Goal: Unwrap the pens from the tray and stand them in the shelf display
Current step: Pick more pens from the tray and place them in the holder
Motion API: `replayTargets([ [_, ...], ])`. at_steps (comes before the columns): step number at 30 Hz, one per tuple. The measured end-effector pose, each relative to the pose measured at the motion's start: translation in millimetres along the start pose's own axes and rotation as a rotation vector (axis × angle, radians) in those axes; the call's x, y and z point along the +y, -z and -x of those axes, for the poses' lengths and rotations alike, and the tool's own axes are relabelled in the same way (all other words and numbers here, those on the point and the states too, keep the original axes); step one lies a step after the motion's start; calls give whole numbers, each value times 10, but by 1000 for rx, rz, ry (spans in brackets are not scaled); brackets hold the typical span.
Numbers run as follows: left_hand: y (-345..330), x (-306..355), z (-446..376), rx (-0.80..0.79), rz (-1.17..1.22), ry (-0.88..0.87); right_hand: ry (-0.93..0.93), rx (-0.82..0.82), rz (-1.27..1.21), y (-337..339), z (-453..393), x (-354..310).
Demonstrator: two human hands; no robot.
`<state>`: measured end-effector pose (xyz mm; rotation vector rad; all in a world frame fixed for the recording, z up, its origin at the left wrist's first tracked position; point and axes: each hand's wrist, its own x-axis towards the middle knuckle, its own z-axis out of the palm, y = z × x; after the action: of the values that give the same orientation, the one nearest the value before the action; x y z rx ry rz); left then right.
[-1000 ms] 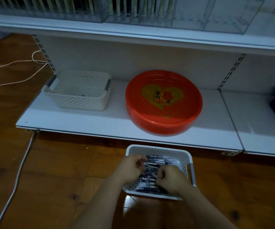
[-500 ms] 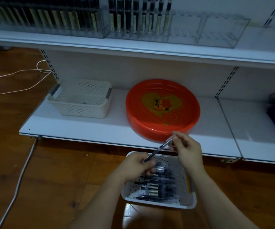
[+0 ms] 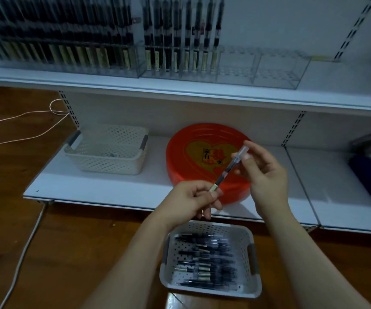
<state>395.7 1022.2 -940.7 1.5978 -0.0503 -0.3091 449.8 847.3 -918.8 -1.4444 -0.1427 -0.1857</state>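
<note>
Both hands are up over the lower white shelf [image 3: 113, 192], sharing one slim black pen in a clear wrapper [image 3: 225, 172]. The left hand [image 3: 191, 200] pinches its near, labelled end; the right hand [image 3: 264, 172] pinches the clear far end, fingers curled around it. Pen's tilted, right in front of the round red tray with the yellow heart [image 3: 186, 157]. Down on the wooden floor [image 3: 80, 253], near us, the white perforated plastic basket [image 3: 252, 264] is full of wrapped pens. Up top, the clear acrylic display rack [image 3: 269, 70] has its right compartments free.

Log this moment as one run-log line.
step: unwrapping | left hand: grips pen low end | right hand: pinches wrapper | tray: pens left
</note>
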Motion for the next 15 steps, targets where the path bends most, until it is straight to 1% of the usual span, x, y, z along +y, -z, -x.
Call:
replayTargets([
  [4, 39, 127, -26, 28, -8, -45, 136, -59, 96, -66, -35, -220],
  [8, 107, 391, -61, 69, -32, -118, 263, -131, 213, -142, -106, -502],
  [15, 140, 847, -149, 218, -37, -325, 414, -201, 322, -344, -400, -1022],
])
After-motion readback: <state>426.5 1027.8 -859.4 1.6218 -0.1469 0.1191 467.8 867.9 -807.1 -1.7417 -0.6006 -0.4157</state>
